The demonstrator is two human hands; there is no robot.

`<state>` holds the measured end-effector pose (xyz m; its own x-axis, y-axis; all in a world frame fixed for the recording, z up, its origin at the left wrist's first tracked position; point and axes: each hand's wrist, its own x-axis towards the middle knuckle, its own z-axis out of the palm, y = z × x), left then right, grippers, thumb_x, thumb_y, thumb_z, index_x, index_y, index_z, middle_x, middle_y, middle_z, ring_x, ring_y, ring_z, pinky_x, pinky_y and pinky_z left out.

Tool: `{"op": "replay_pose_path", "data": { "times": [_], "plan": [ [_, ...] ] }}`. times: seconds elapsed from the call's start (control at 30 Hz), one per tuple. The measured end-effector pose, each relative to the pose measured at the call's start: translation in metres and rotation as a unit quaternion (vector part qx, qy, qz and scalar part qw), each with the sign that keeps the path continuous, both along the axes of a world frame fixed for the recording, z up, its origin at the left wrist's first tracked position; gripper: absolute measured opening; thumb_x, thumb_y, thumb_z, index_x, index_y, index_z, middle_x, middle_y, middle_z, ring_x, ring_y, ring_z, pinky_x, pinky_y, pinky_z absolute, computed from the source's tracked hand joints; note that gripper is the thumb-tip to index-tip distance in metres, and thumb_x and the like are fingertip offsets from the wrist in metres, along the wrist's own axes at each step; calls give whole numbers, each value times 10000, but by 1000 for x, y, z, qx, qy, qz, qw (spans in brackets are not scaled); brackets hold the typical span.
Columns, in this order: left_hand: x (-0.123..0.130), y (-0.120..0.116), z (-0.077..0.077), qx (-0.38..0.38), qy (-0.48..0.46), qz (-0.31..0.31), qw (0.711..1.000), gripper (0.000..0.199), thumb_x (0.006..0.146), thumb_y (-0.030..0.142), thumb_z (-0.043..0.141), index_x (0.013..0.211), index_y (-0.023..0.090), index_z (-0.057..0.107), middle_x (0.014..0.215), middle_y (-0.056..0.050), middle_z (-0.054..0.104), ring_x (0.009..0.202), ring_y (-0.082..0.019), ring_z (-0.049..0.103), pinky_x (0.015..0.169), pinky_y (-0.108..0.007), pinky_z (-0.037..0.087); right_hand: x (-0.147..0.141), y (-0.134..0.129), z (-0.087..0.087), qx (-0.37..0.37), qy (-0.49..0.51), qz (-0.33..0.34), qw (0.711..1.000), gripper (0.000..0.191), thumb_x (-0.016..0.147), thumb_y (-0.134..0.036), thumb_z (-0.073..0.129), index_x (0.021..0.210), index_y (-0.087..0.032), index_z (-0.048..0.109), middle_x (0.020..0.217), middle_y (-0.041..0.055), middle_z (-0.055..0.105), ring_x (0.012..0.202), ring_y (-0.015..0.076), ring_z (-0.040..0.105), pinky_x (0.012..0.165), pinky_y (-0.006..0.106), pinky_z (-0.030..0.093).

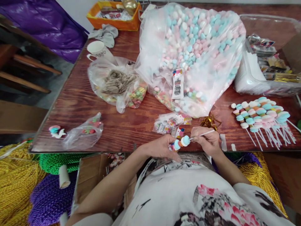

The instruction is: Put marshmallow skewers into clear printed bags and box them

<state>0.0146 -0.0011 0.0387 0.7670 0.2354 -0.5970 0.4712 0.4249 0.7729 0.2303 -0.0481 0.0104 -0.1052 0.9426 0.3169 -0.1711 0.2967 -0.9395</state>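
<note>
Near the table's front edge my left hand is closed round the far end of a candy skewer, which carries blue, white and orange-brown pieces. My right hand pinches the skewer's white stick just right of the candy. Small printed packets lie beyond my left hand, and gold tinsel lies just beyond my right hand. To the right rests a pile of finished-looking candy skewers, their sticks pointing toward the front edge.
A big clear bag of marshmallows covers the back middle. Left of it are a smaller candy bag, a mug and an orange tray. A clear bin stands back right; a small plastic bag lies front left.
</note>
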Motion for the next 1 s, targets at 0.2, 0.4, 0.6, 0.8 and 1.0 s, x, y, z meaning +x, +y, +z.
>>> {"op": "replay_pose_path", "data": {
  "times": [0.2, 0.4, 0.6, 0.8, 1.0],
  "plan": [
    [6, -3, -6, 2, -17, -7, 1000, 457, 605, 448, 831, 607, 166, 472, 500, 79, 450, 428, -78, 442, 431, -218, 430, -5, -4, 1, -22, 18, -8, 1000, 98, 851, -257, 645, 780, -196, 672, 634, 3, 635, 565, 128, 562, 567, 284, 466],
    [9, -10, -10, 210, -1, 58, 976, 334, 689, 382, 792, 839, 141, 618, 673, 55, 564, 636, -121, 534, 621, -238, 453, -16, -12, -15, -73, 36, -167, 983, 159, 847, -215, 649, 692, -192, 626, 548, -51, 515, 518, 89, 452, 528, 239, 366],
    [13, -24, -8, 443, 109, 63, 888, 380, 767, 290, 728, 1113, 174, 623, 961, -47, 691, 853, -202, 618, 776, -304, 460, -19, -9, -22, -117, 61, -252, 959, 287, 836, -296, 675, 608, -189, 537, 519, -66, 456, 488, 76, 390, 500, 234, 326],
    [14, -32, -12, 495, 144, 38, 856, 169, 834, 231, 603, 981, 148, 616, 874, -69, 666, 759, -193, 585, 725, -302, 442, -16, -8, -24, -109, 82, -251, 958, 205, 844, -292, 662, 679, -195, 587, 553, -59, 496, 508, 84, 432, 512, 239, 348],
    [4, -18, -9, 317, -4, 13, 948, 199, 875, 345, 568, 846, 148, 573, 712, 33, 508, 667, -109, 437, 651, -207, 384, -7, -9, -27, -74, 73, -208, 972, 144, 849, -323, 645, 752, -217, 630, 611, -30, 567, 565, 116, 500, 571, 273, 427]
  ]
}}
